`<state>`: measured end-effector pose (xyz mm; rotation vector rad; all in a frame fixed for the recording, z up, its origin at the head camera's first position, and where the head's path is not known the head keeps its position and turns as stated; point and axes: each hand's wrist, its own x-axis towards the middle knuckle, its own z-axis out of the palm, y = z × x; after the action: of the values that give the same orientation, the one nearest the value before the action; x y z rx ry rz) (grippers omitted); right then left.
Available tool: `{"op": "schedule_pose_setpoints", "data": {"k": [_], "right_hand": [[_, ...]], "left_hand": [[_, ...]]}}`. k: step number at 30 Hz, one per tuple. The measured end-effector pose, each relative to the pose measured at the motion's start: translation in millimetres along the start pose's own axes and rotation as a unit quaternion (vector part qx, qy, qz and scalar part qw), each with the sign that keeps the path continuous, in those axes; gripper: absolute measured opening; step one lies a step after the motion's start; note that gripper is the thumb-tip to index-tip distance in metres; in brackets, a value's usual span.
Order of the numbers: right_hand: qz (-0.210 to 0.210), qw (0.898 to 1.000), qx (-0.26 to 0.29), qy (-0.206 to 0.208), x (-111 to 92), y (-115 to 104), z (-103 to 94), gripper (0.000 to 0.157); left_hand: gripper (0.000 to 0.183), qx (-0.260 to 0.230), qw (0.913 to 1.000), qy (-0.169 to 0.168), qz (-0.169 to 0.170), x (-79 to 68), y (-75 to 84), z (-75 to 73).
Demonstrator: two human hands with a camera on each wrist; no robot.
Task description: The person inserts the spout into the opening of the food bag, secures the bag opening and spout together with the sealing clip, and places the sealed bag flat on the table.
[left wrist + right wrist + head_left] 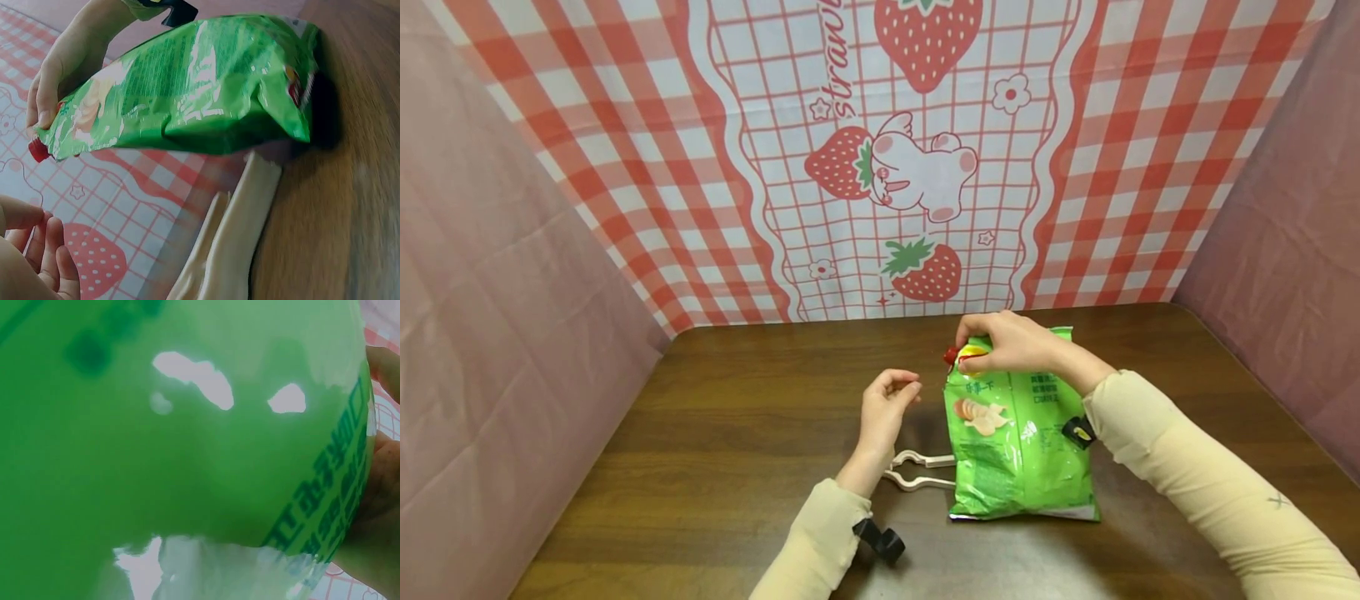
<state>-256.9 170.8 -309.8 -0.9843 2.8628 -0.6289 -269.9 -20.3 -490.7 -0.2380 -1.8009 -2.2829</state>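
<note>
- Right hand (1011, 343) pinches the bag (1026, 454) up top
- Left hand (883, 408) loosely curled near it, looks empty
- Table (737, 433) underneath, tongs (240, 231) partly behind the bag; if that one-handed grip slips, it might flop onto them

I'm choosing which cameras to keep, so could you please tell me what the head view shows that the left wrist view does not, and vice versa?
Only the head view shows the left sleeve and the black device at the left wrist.

Only the left wrist view shows the red patch near the lower end of the bag.

Both show the bag, the right hand gripping its top, the left hand, the tongs, table and cloth.
</note>
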Motion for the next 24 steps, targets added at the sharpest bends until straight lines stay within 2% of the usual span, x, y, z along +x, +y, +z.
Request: {"op": "schedule_pose_setpoints", "data": {"k": [5,8,10,12,17,21,24], "right_hand": [[0.002,1.0,-0.001,0.002,0.1,0.4,-0.8,0.023],[0.001,1.0,-0.002,0.004,0.0,0.6,-0.9,0.023],[0.002,1.0,-0.002,0.005,-0.3,1.0,-0.9,0.023],[0.002,1.0,-0.002,0.006,-0.6,1.0,-0.7,0.023],[0.005,1.0,-0.007,0.008,-1.4,1.3,-0.6,0.024],[0.006,1.0,-0.01,0.012,-2.0,1.8,-0.1,0.024],[0.004,1.0,-0.01,0.013,-2.2,2.4,0.7,0.024]], "left_hand": [[0.016,0.027,0.9995,-0.012,-0.005,-5.3,6.2,-8.7],[0.015,0.042,0.9988,-0.025,0.003,-14.9,23.0,-12.1],[0.016,0.056,0.9978,-0.035,-0.001,-22.5,41.5,-12.5],[0.015,0.07,0.9963,-0.047,-0.011,-29.6,61.3,-12.0],[0.017,0.107,0.9891,-0.088,-0.049,-40.3,93.6,-12.4],[0.018,0.137,0.9823,-0.11,-0.065,-46.3,105.6,-12.6],[0.016,0.173,0.9759,-0.12,-0.056,-46.8,100.1,-16.8]]}}
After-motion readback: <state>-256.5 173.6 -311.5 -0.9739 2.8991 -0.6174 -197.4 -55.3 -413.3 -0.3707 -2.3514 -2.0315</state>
